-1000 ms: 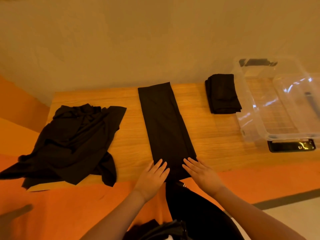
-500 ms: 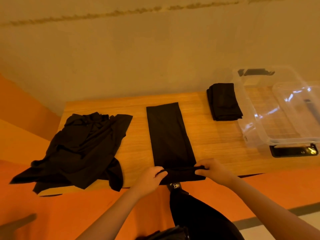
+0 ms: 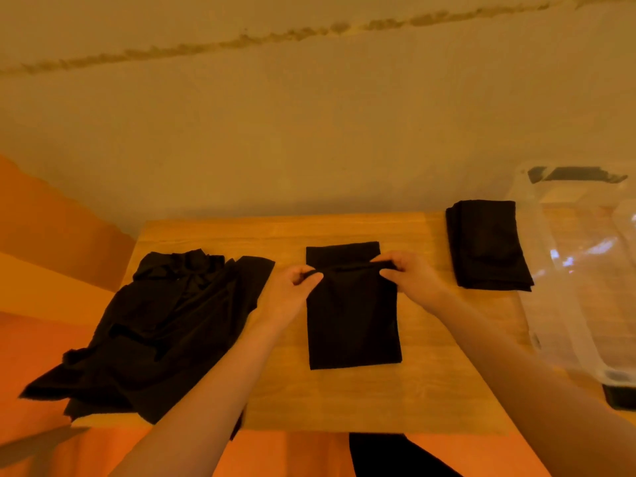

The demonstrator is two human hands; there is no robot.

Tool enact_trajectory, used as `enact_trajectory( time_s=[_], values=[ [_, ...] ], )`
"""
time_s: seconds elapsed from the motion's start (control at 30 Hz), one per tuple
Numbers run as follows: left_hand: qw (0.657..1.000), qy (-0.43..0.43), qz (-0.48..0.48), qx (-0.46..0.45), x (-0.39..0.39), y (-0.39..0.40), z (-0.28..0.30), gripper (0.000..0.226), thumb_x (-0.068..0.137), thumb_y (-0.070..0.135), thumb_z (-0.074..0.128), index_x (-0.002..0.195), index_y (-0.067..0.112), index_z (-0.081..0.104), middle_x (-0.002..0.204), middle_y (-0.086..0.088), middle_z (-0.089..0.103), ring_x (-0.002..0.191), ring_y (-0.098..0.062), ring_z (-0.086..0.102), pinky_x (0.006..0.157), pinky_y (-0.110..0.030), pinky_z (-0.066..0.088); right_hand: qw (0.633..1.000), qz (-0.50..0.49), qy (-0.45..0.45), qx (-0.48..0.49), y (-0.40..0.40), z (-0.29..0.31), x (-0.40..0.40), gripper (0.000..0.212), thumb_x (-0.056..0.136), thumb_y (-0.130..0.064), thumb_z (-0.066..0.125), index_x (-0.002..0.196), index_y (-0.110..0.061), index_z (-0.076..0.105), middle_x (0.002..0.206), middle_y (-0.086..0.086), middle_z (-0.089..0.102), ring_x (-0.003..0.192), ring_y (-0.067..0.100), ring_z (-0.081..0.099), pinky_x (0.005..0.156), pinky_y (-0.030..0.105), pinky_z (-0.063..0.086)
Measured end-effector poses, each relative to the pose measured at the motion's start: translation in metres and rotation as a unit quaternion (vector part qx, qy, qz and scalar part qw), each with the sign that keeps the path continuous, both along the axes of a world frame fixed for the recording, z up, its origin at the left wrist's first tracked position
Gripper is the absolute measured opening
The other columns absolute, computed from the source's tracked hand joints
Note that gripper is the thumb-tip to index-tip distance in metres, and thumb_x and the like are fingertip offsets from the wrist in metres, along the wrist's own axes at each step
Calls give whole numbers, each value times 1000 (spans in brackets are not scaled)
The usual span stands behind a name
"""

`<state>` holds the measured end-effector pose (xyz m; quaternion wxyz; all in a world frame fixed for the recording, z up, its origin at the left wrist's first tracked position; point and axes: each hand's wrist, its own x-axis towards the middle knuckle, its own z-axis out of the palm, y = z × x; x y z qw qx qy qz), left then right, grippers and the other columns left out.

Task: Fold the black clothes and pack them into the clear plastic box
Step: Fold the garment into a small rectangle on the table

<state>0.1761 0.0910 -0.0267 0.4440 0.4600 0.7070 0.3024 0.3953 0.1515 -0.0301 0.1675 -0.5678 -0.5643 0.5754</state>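
Both hands, left hand (image 3: 295, 287) and right hand (image 3: 409, 275), are pinching the folded-over edge of the black garment (image 3: 352, 325) mid-table; crumpled black clothes (image 3: 165, 325) at 9 o'clock, folded stack (image 3: 485, 246) and clear plastic box (image 3: 581, 270) at 2-3 o'clock.

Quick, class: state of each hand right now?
Left hand: pinches the folded-over edge of the black garment.
Right hand: pinches the same edge at its other corner.
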Motion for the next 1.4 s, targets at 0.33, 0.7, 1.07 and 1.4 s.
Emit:
enact_trajectory(
  time_s=[0.33, 0.7, 1.07, 1.4],
  values=[
    [995, 30, 73, -65, -2, 66, -56, 21, 95, 25, 50, 105, 11, 63, 102, -1, 64, 99, -16, 59, 89, -33, 48, 998, 11, -56, 17, 64, -48, -13, 16, 90, -11, 57, 104, -10, 65, 100, 2, 64, 93, 12, 59, 74, 16, 46],
    [979, 191, 68, -29, 5, 82, -70, 27, 98, 26, 43, 111, 7, 56, 79, 1, 55, 65, -12, 50, 48, -21, 35, 977, 20, -188, 99, 71, -63, -23, 17, 96, -28, 48, 100, -12, 51, 65, -7, 47, 57, 9, 47, 45, 18, 29],
    [888, 386, -144, 205, 21, 26, -64, 40, 91, 31, 43, 122, 8, 54, 127, -9, 56, 119, -23, 49, 100, -33, 38, 864, 130, -268, 405, 15, -58, -17, 43, 85, -23, 64, 124, -8, 55, 121, 9, 60, 110, 28, 58, 88, 41, 50],
    [844, 474, -246, 45, 21, -16, -78, 67, 90, 50, 20, 144, 10, 25, 152, -9, 22, 142, -26, 11, 109, -46, 15, 802, 290, -432, 293, -20, -77, 13, 70, 91, -57, 10, 142, -12, 27, 150, 4, 25, 138, 17, 19, 114, 43, 13]
  ],
)
